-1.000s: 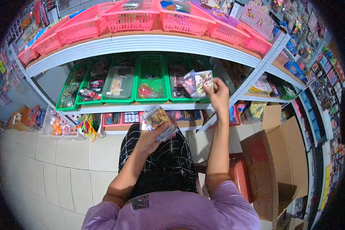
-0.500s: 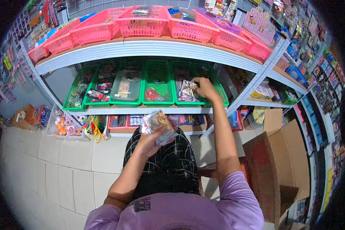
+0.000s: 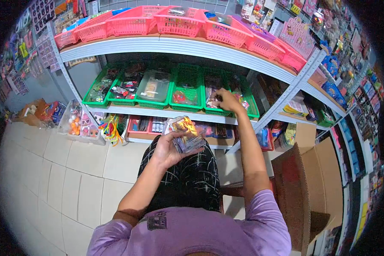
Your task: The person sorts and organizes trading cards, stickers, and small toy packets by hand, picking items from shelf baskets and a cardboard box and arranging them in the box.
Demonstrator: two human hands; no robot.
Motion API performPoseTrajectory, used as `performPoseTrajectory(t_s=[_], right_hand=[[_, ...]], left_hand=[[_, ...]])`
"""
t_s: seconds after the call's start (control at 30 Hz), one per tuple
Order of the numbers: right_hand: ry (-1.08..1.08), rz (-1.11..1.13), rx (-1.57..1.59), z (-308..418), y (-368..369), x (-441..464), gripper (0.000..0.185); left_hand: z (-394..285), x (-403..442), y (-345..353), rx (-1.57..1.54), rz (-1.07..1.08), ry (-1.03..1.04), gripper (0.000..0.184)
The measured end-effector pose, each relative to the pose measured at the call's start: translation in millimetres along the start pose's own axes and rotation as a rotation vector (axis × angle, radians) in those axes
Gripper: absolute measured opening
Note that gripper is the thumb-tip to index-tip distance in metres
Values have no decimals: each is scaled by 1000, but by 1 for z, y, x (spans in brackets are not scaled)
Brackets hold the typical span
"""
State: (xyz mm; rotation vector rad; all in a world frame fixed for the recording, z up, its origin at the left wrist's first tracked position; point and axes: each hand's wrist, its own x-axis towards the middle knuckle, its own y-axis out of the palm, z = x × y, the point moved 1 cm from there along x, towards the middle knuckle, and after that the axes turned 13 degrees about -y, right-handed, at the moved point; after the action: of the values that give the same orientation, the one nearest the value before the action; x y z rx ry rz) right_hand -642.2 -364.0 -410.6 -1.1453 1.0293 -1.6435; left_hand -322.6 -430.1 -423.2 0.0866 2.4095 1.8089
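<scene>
My left hand [image 3: 168, 152] is closed around a stack of picture cards in clear plastic packs [image 3: 186, 131], held above my lap. The top pack has a shiny yellow-orange picture. My right hand [image 3: 227, 102] reaches into a green basket [image 3: 217, 112] on the middle shelf. Its fingers are curled down on a card pack [image 3: 210, 101] there; the fingertips are partly hidden. Further small packs lie behind it in the same basket.
More green baskets [image 3: 186, 105] with packaged goods stand to the left. Pink baskets [image 3: 179, 26] line the shelf above. An open cardboard box [image 3: 322, 170] stands at my right. A clear bin [image 3: 89, 135] of toys sits on the floor at left.
The camera view has shifted, so the shelf appears lower and turned. My right hand has curled lower over the packs in the basket. My left hand still holds its stack, now tilted differently.
</scene>
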Motion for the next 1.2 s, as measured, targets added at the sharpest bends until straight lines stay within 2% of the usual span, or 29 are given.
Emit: performPoseTrajectory(t_s=[0.07, 0.1, 0.2, 0.23, 0.33, 0.47, 0.5, 0.6, 0.63, 0.67, 0.73, 0.77, 0.9, 0.97, 1.03, 1.07, 1.2], right_hand=[[23, 64, 168, -20, 8, 9, 45], [56, -18, 248, -16, 8, 8, 53], [76, 106, -15, -2, 3, 11, 58], [95, 112, 22, 12, -8, 11, 60], [41, -8, 191, -28, 13, 18, 57], [-66, -164, 393, -59, 21, 25, 34], [-70, -176, 294, -30, -1, 19, 30], [-48, -38, 245, -20, -10, 16, 19], [48, 3, 316, -31, 1, 18, 25], [-151, 25, 215, -39, 9, 18, 30], [-169, 114, 172, -23, 6, 16, 32], [-88, 114, 157, -10, 0, 11, 31], [-92, -70, -64, -6, 5, 8, 32], [-141, -283, 82, 23, -8, 4, 32], [-121, -427, 272, 77, -30, -6, 29], [-108, -485, 467, 98, -29, -11, 25], [84, -413, 857, 162, -16, -40, 44]], left_hand=[[0, -1, 2, 5, 2, -8, 49], [0, -2, 3, 9, 2, -12, 49], [-2, -1, 4, 47, 3, -15, 48], [-2, -3, 8, 78, 2, -7, 48], [-3, -3, 5, 101, -11, -24, 57], [-3, -8, 4, 76, -28, -27, 56], [-3, -9, 4, 72, -29, -27, 56], [-4, -7, 3, 78, -35, -23, 55], [-4, -6, 2, 84, -36, -21, 54], [-5, -5, 3, 96, -39, -15, 54], [-5, -4, 5, 117, -50, -4, 53], [-5, -2, 4, 126, -63, 3, 54], [-8, -2, 4, 42, 29, 28, 48], [-9, 1, -5, 97, 63, 77, 46], [-10, 1, 1, 238, -50, 116, 44], [-10, 1, 4, 306, -106, 130, 42], [-10, 9, -1, 370, -183, 198, 42]])
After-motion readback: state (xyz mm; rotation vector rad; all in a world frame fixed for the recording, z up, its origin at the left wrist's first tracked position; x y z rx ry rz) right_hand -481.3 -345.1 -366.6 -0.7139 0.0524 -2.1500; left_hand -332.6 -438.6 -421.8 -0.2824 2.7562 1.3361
